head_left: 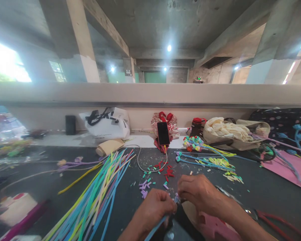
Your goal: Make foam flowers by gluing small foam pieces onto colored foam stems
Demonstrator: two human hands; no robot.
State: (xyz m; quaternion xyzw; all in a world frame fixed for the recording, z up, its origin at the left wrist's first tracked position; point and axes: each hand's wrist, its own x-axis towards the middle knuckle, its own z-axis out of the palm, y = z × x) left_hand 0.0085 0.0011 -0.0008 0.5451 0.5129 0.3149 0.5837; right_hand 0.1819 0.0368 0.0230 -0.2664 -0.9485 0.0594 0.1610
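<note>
My left hand [158, 205] is closed around a blue stem [155, 229] that runs down toward the bottom edge. Close beside it on the right, my right hand [197, 189] has its fingers pinched at a small pale purple piece [177, 197] between the two hands. Exactly how the fingertips hold that piece is hidden. Short purple pieces [144, 189], red pieces [169, 171] and small green pieces lie on the dark table [125, 204] just beyond my hands.
Long coloured stems [97, 197] fan out at left. A phone [163, 133] with a cable stands ahead. Finished-looking flower stems [195, 144] lie back right, near a cloth bag [222, 132]. Red-handled pliers [273, 217] lie right, and a white bag [107, 124] sits back left.
</note>
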